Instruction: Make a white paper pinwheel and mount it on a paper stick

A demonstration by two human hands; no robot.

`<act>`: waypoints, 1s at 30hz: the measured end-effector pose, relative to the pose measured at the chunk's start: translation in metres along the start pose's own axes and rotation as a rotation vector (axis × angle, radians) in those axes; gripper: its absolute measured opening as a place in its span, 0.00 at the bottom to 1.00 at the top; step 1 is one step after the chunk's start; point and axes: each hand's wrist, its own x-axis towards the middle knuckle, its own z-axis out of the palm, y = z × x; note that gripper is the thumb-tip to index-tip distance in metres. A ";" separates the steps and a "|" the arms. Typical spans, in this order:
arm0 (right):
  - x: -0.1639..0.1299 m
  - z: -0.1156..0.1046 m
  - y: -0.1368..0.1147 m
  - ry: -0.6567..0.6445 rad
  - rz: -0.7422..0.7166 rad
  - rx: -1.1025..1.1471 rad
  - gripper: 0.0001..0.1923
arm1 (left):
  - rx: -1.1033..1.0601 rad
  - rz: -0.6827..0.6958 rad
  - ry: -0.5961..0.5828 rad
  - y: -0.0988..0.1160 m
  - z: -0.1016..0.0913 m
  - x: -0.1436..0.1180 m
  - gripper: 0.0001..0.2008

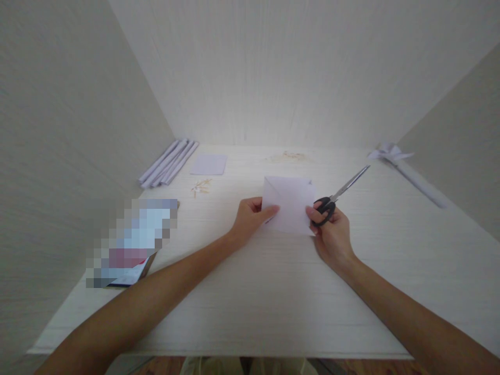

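A white square of paper [291, 205], with a crease near its upper left corner, is held up over the table. My left hand [252, 216] pinches its left edge, thumb on top. At the paper's right edge is my right hand [332, 229], closed around the handles of black-handled scissors [326, 208], its thumb beside the paper. The scissors' blades point up and to the right, away from the paper. Whether the right fingers also grip the paper's edge is hard to make out.
Rolled paper tubes [170, 162] lie at the back left beside another paper square [209, 164]. Small sticks [201, 186] and more scraps [292, 155] lie scattered. A blurred-out phone-like device [136, 245] is at left. At right lies a paper pinwheel-like piece [417, 182]. Walls enclose the white table [250, 302].
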 end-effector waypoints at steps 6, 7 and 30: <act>0.006 -0.001 -0.001 0.042 0.005 0.036 0.10 | 0.122 -0.033 -0.213 -0.001 0.001 -0.004 0.10; 0.006 -0.002 -0.001 0.038 0.003 0.033 0.10 | 0.146 -0.033 -0.239 -0.001 0.001 -0.004 0.11; -0.026 0.011 -0.002 -0.214 0.135 -0.205 0.14 | 0.079 0.102 0.121 0.003 0.008 0.001 0.12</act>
